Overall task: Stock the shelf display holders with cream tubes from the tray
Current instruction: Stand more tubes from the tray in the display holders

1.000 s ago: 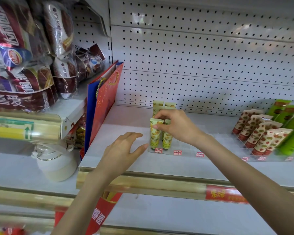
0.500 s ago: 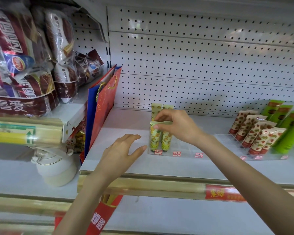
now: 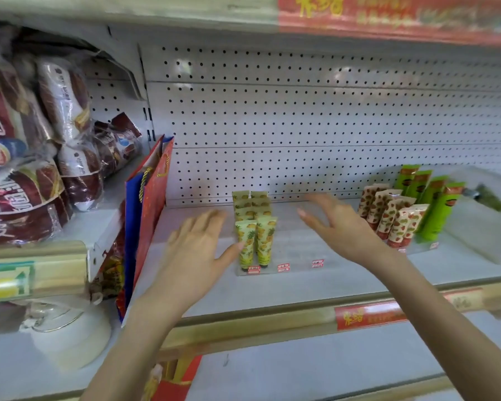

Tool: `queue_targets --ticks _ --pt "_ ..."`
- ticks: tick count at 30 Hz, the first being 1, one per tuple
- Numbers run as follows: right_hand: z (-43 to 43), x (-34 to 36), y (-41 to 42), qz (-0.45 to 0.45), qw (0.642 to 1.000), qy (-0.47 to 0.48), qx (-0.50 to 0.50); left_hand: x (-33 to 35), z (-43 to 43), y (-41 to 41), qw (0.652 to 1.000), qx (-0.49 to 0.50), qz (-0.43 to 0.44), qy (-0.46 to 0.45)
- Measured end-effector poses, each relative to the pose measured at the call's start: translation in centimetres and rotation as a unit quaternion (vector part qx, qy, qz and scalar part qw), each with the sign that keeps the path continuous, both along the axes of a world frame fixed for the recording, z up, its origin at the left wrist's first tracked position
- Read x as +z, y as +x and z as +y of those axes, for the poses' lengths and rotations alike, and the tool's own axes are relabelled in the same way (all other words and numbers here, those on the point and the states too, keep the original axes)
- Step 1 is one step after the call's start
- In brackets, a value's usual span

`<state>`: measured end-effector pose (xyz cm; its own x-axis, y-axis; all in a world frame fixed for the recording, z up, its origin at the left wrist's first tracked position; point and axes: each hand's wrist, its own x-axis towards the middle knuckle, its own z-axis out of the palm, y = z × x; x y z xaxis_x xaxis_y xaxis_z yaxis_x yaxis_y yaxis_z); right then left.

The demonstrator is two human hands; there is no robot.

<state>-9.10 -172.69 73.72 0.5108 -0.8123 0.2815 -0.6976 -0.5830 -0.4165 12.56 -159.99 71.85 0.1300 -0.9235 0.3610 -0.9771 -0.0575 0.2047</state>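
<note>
Several yellow pineapple-print cream tubes [image 3: 255, 233] stand upright in two rows at the left end of a clear display holder [image 3: 301, 264] on the shelf. My left hand [image 3: 197, 250] hovers open just left of the front tubes, thumb close to them. Empty and open, my right hand [image 3: 339, 227] floats over the holder's bare middle lanes. Strawberry-print tubes [image 3: 394, 218] and green tubes [image 3: 434, 204] fill the holder's right end. A white tray [image 3: 480, 233] lies at the far right with one dark tube [image 3: 492, 198] in it.
A red and blue gift bag [image 3: 148, 209] stands against the shelf's left side. Snack bags [image 3: 35, 157] pile on the neighbouring shelf at left, with a white kettle [image 3: 70, 334] below. A pegboard wall [image 3: 330, 125] backs the shelf, and a wooden price rail [image 3: 272, 322] runs along the front.
My right hand has let go of the front pineapple tubes and moved right and up. The left hand lifted closer to the tubes. The view tilted upward.
</note>
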Motion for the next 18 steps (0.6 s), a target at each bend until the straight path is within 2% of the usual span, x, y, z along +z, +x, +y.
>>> queue_targets --ticks 2,4,10,14,18 --pt "0.6 -0.6 -1.8 0.073 0.996 0.051 -0.005 0.5 -0.4 -0.8 1.000 -0.021 -0.009 -0.008" --pt "1.5 -1.2 -3.4 0.106 0.992 0.073 -0.010 0.6 -0.6 -2.4 0.998 -0.054 -0.006 -0.012" --pt "3.7 -2.0 -8.7 0.188 0.974 -0.007 -0.127 0.2 -2.7 -8.2 0.991 -0.127 -0.040 0.005" --pt "3.8 -2.2 -13.6 0.234 0.957 0.015 -0.173 0.5 -4.9 -12.1 0.988 -0.127 -0.088 0.025" --pt "3.2 -2.0 -19.1 0.242 0.950 0.021 -0.198 1.2 -6.7 -17.1 0.985 -0.130 -0.106 0.046"
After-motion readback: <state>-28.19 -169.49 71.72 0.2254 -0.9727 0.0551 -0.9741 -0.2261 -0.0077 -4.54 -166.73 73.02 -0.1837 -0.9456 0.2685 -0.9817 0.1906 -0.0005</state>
